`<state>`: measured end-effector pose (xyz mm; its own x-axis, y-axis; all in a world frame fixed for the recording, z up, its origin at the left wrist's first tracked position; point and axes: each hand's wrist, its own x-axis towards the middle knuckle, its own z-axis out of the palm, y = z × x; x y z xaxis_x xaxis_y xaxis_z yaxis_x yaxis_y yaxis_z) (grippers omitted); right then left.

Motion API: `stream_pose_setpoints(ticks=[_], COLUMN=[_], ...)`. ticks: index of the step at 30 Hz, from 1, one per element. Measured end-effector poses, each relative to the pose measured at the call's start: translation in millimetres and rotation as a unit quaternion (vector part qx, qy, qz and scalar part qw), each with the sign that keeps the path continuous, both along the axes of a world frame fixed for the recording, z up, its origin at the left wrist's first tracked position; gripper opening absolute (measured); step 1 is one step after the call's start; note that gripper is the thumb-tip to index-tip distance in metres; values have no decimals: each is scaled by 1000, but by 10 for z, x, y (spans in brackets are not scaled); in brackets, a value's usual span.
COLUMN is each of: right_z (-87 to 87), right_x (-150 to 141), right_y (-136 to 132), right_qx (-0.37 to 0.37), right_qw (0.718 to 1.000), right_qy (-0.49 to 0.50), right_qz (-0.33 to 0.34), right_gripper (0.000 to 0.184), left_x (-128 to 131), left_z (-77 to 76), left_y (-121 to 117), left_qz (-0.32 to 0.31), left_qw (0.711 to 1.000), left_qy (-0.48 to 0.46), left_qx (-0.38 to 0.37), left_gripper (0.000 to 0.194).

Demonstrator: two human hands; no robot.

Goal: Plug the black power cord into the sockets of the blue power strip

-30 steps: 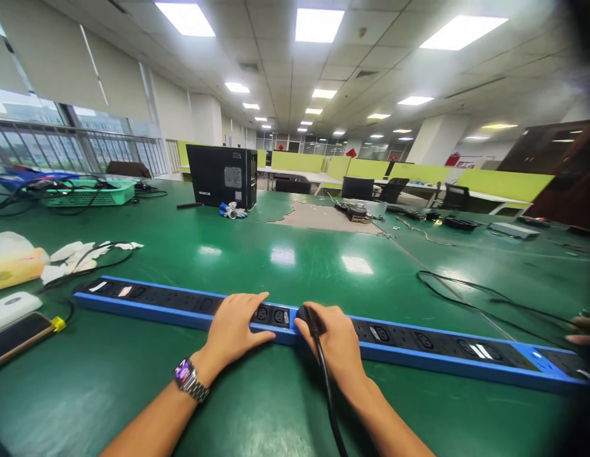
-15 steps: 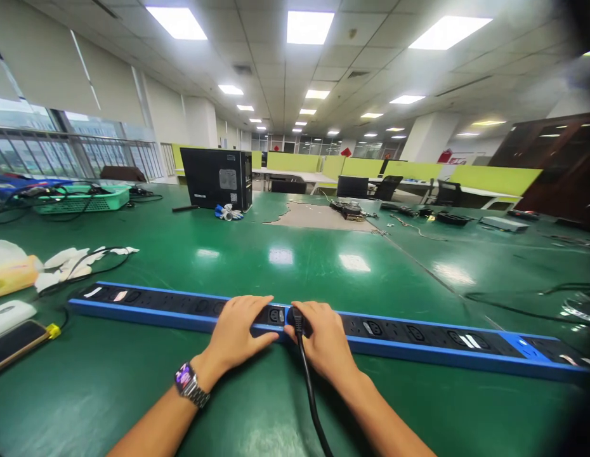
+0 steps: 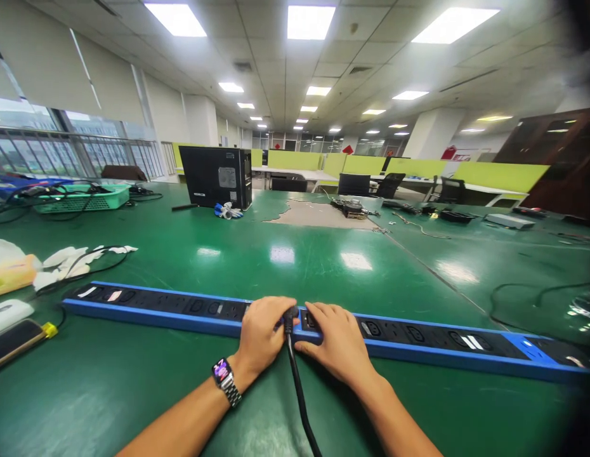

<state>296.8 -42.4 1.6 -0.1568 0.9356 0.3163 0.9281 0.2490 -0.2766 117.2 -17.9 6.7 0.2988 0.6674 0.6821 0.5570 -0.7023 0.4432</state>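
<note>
A long blue-and-black power strip (image 3: 181, 309) lies across the green table in front of me. My left hand (image 3: 265, 331), with a watch on the wrist, is closed around a black power plug (image 3: 290, 313) at the middle of the strip. Whether the plug is seated in a socket is hidden by the fingers. The plug's thick black cord (image 3: 299, 390) runs down toward me. Just to the right, my right hand (image 3: 340, 339) grips the strip, fingers over its top and thumb along the near side.
A white object and a phone (image 3: 14, 343) lie at the near left, below white gloves (image 3: 69, 263). Behind stand a green basket (image 3: 85, 200) of cables and a black computer case (image 3: 214, 178). Loose cables (image 3: 528, 311) lie at the right; parts (image 3: 352, 208) sit farther back.
The plug has passed from my right hand to my left, which moved right along the strip. It now sits slightly farther left. My right hand has shifted right onto the strip.
</note>
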Motion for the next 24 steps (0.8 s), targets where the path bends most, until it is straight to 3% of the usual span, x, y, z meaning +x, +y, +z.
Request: stream_pose_setpoints(ticks=[3, 5, 7, 11, 20, 22, 24], right_z=[-2, -5, -7, -1, 13, 53, 105], right_x=[7, 14, 15, -3, -23, -112, -301], right_y=[2, 1, -2, -3, 0, -1, 16], right_qx=[3, 12, 19, 17, 0, 13, 31], right_qw=[1000, 1000, 1000, 1000, 999, 998, 994], right_qy=[4, 11, 17, 20, 37, 67, 100], right_qz=[1, 4, 5, -1, -8, 9, 41], right_gripper=[67, 65, 63, 62, 64, 59, 49], left_x=[-178, -418, -715, -1151, -1157, -1176, -1193], left_z=[194, 266, 240, 46, 8, -6, -20], left_y=[-5, 3, 21, 78, 145, 110, 77], left_qz=[69, 95, 108, 93, 38, 46, 53], left_qw=[994, 994, 994, 993, 986, 982, 979], left_qy=[-65, -37, 1, 28, 147, 166, 178], left_qx=[47, 34, 4, -70, -72, -77, -89], left_gripper=[28, 32, 33, 39, 35, 54, 87])
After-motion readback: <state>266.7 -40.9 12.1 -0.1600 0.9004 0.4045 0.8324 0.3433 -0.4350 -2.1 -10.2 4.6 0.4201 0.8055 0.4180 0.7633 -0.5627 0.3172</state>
